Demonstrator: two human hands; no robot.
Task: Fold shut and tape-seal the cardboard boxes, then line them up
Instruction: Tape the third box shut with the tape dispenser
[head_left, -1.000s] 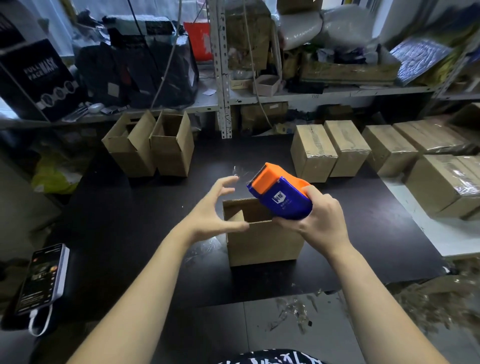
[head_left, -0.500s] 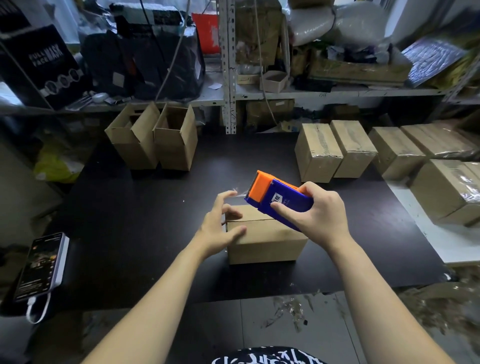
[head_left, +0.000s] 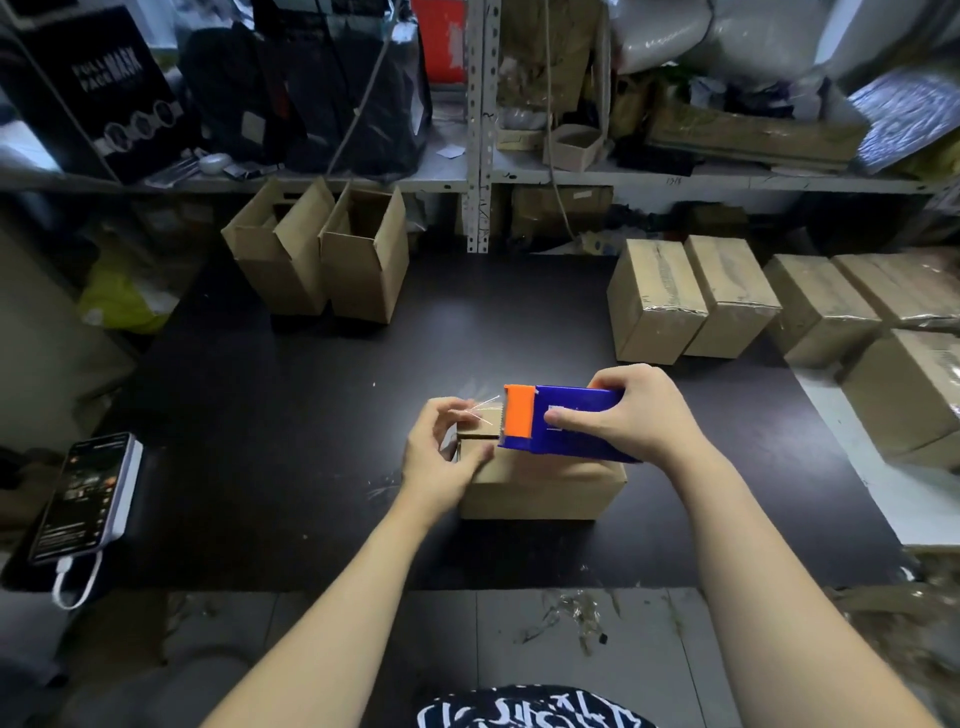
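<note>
A small cardboard box (head_left: 540, 488) lies on the black table (head_left: 270, 426) in front of me, its flaps folded down. My right hand (head_left: 623, 415) grips a blue and orange tape dispenser (head_left: 561, 423) laid flat over the box top, orange cutter end pointing left. My left hand (head_left: 441, 452) is at the box's left end, its fingers pinching the clear tape end (head_left: 478, 413) that comes off the cutter. Two open boxes (head_left: 317, 254) stand at the back left. Several taped boxes (head_left: 691, 301) sit in a row at the back right.
A phone on a power bank (head_left: 88, 499) with a white cable lies at the table's left edge. Metal shelving (head_left: 478, 130) crammed with bags and packages rises behind the table. More sealed boxes (head_left: 904, 395) rest on a white surface at the right. Tape scraps litter the floor (head_left: 571, 618).
The box's upright flap has been folded down. My right hand lowered the dispenser from a tilt to flat over the box, and my left hand closed in and took the tape end.
</note>
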